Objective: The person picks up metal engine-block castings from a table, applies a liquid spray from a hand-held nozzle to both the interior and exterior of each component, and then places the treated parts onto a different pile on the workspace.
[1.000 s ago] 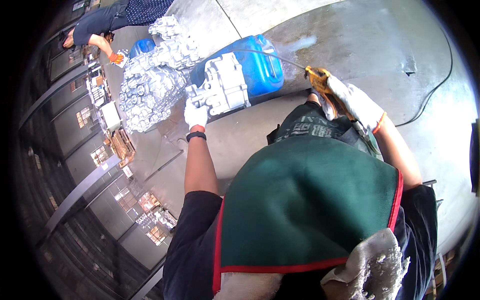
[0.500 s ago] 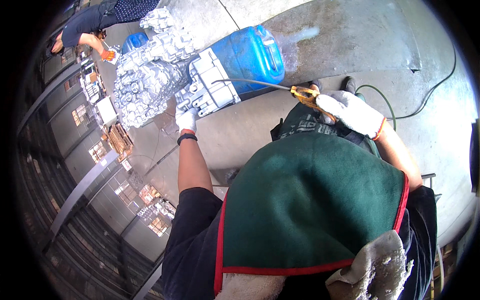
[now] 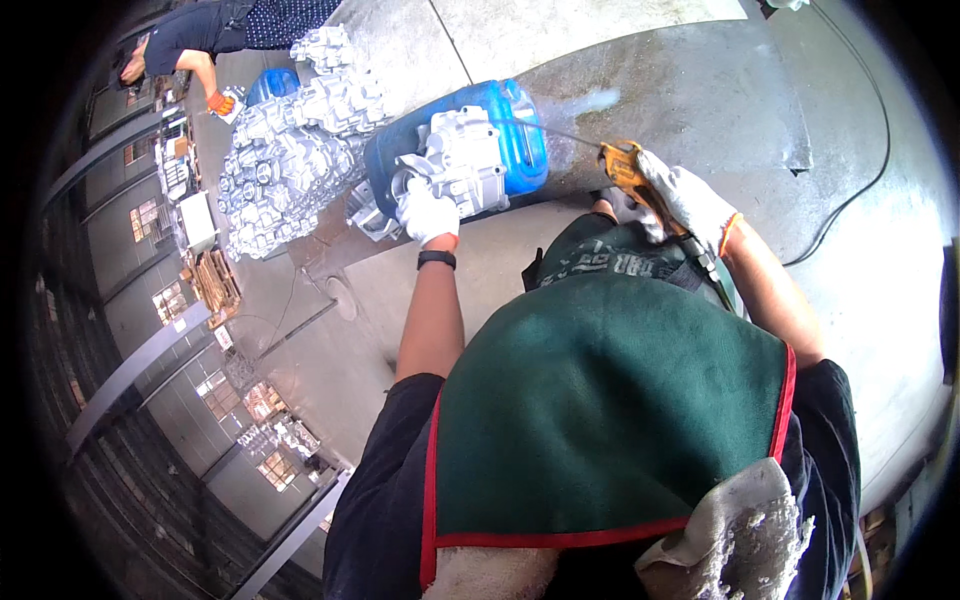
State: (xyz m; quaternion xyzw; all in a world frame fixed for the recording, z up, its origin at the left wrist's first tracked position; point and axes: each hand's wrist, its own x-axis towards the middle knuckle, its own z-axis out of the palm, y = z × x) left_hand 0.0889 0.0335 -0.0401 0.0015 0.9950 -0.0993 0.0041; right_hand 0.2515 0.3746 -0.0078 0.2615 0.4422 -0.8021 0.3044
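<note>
Left hand: white-gloved left hand (image 3: 428,213), black band at the wrist, grip closed on the near edge of a silver cast-metal housing (image 3: 455,170).
Right hand: white-gloved right hand (image 3: 690,203) wrapped around the orange-handled spray gun (image 3: 628,170); thin metal nozzle runs from it toward the housing.
Housing: lies on the side of a blue plastic drum (image 3: 510,135), tipped over on the grey concrete floor (image 3: 700,90).
Pile: heap of similar silver castings (image 3: 285,160) just left of the drum, touching it.
Floor: darker wet patch beyond the drum; black cable (image 3: 850,200) curving at right.
Clothing: green apron with red trim (image 3: 610,420) fills the lower view.
Other person: bent over beyond the pile, orange-gloved hand (image 3: 219,102) near the castings.
</note>
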